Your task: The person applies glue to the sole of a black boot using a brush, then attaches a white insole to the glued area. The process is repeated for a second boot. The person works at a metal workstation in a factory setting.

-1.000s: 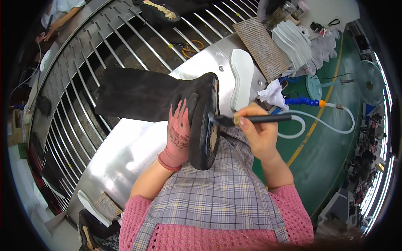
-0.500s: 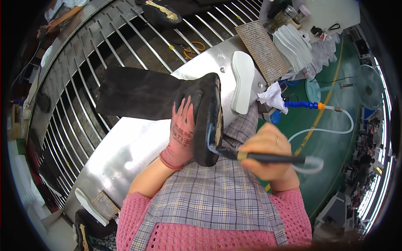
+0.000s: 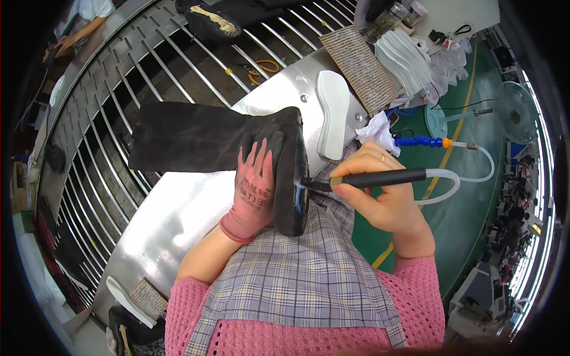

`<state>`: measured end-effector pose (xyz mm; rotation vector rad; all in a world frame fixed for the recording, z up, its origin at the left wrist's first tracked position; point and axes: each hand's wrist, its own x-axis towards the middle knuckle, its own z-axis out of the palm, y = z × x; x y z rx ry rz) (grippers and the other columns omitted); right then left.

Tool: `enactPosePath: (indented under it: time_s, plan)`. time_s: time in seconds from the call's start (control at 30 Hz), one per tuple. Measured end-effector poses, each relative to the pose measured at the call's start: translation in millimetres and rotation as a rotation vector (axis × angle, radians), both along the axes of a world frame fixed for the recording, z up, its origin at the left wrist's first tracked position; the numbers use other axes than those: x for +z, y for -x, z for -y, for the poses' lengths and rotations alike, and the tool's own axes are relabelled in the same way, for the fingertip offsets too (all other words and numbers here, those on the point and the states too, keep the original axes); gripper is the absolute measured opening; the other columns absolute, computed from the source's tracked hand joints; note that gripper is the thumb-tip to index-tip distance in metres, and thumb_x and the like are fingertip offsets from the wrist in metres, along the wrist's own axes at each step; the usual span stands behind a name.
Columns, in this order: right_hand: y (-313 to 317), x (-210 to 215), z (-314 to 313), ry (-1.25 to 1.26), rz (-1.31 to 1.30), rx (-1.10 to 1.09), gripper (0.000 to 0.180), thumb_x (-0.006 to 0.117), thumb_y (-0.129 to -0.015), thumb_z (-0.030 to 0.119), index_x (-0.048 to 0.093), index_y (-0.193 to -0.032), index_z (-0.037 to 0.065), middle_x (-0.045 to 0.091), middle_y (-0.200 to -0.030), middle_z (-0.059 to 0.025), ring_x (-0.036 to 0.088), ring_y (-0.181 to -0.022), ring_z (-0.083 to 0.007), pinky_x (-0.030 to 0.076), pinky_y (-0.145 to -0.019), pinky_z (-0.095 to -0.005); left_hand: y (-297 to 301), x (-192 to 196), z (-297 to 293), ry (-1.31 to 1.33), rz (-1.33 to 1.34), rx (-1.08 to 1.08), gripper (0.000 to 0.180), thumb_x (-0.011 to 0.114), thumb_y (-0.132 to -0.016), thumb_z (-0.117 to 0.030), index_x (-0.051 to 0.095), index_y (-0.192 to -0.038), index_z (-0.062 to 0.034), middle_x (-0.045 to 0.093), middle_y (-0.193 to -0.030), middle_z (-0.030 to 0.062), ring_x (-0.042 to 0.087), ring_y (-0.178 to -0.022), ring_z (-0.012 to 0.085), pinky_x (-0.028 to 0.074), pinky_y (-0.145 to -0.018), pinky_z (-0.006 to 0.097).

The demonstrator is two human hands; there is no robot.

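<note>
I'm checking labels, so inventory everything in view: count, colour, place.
boot: one, black, centre
brush: one, black, at boot edge
tube: one, pale, right
table: one, silver, beneath boot
rack: one, silver, upper left
other boots: at least one, black, top
insoles: several, white, right and lower left
boards: two, brownish, upper right, lower left
cloth or paper: one, white, right
jointed hose: one, blue, right
fan: one, pale green, far right
floor: one, green, right
co-worker: one, white top, upper left
apron: one, grey check, bottom
left grip: one, pink-gloved, on boot
right grip: one, bare, on brush
</note>
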<state>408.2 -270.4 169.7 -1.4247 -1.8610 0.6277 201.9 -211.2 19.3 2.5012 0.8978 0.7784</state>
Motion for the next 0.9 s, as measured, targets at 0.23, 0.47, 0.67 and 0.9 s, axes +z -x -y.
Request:
enactPosePath:
  time_s: [0.23, 0.47, 0.67, 0.9]
  plan:
    - [0, 5, 8, -0.032, -0.041, 0.153, 0.021, 0.08, -0.073, 0.018, 0.069, -0.086, 0.007, 0.066, -0.076, -0.0018, 0.058, -0.071, -0.0187, 0.043, -0.065, -0.0318, -2, -1, -6, 0.014, -0.03, 0.016, 0.087, 0.074, -0.072, -0.03, 0.031, -0.134, 0.0137, 0.037, -0.141, 0.033, 0.039, -0.13, 0.0483, 0.024, -0.109, 0.062]
    - [-3, 19, -8, -0.157, 0.015, 0.092, 0.021, 0.08, -0.073, 0.009, 0.067, -0.09, 0.004, 0.066, -0.082, -0.0059, 0.057, -0.069, -0.0223, 0.045, -0.06, -0.0321, -9, 29, -19, 0.088, 0.053, -0.013, 0.087, 0.072, -0.074, -0.031, 0.031, -0.138, 0.0111, 0.039, -0.141, 0.0299, 0.039, -0.131, 0.0457, 0.025, -0.11, 0.059]
    - [-1, 25, -11, -0.171, 0.05, 0.076, 0.021, 0.08, -0.073, 0.008, 0.067, -0.089, 0.004, 0.066, -0.081, -0.0062, 0.057, -0.068, -0.0224, 0.045, -0.06, -0.0319, -13, 22, -28, 0.024, -0.039, -0.032, 0.081, 0.07, -0.076, -0.032, 0.036, -0.138, 0.0084, 0.04, -0.139, 0.029, 0.038, -0.132, 0.045, 0.024, -0.11, 0.059]
    - [-2, 35, -11, -0.197, 0.075, 0.171, 0.02, 0.079, -0.071, 0.009, 0.067, -0.087, 0.005, 0.065, -0.078, -0.0045, 0.058, -0.068, -0.0223, 0.044, -0.061, -0.0322, -15, 38, -36, 0.109, 0.001, -0.042, 0.087, 0.074, -0.073, -0.034, 0.035, -0.14, 0.0063, 0.042, -0.138, 0.0276, 0.04, -0.131, 0.0428, 0.029, -0.108, 0.056]
